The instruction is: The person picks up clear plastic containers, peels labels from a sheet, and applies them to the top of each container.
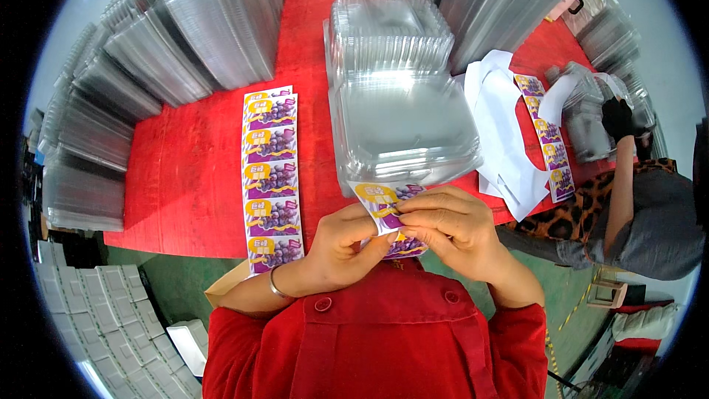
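A strip of purple and yellow grape-picture labels point(376, 199) is held up in front of my chest. My left hand point(349, 244) pinches its left edge, with the thumb near the bend in the strip. From the other side my right hand point(460, 233) grips it, the fingertips covering part of the print. Another label of the strip shows below the fingers. Just beyond my hands lies a clear plastic clamshell box point(407, 122), with stacked clear ribbed trays point(390, 27) behind it. To the left, more grape label strips point(271, 177) lie flat, overlapping the table's front edge.
Tall stacks of clear plastic containers point(221, 22) line the left of the red table point(183, 177); others point(498, 5) stand at back right. White backing paper point(498, 116) and another label strip point(548, 144) lie rightward. There a co-worker's black-gloved hand point(617, 116) touches clear containers.
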{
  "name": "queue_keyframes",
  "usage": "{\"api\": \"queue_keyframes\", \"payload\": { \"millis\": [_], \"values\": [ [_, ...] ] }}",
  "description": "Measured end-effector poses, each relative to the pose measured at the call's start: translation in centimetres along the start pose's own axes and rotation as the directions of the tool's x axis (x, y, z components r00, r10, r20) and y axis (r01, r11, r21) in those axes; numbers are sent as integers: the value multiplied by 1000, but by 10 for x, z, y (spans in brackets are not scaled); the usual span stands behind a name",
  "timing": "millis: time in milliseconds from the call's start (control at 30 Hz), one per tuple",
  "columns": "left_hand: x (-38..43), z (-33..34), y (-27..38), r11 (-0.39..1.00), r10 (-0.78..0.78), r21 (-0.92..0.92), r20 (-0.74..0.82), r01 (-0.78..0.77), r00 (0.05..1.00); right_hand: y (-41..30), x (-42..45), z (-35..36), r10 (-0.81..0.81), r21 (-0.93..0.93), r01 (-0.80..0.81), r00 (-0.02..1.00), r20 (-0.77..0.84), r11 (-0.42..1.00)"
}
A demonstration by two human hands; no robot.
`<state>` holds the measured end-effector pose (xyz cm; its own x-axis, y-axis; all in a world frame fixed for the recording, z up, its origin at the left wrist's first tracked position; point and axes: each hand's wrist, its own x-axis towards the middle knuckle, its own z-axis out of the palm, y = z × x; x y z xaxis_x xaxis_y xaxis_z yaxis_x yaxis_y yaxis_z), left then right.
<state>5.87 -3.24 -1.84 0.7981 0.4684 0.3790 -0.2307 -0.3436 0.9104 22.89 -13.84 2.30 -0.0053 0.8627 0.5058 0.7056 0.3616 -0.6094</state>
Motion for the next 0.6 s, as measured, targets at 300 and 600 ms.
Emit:
{"api": "queue_keyframes", "payload": {
  "millis": [300, 600],
  "values": [
    [-4, -9, -2, 975, -1, 220, 68, -14, 998, -17, 16, -24, 619, 292, -618, 779, 100, 730],
    [-4, -10, -6, 978, 41, 203, -2, -40, 999, -29, 47, -47, 483, 42, -481, 875, -30, 876]
  ]
}}
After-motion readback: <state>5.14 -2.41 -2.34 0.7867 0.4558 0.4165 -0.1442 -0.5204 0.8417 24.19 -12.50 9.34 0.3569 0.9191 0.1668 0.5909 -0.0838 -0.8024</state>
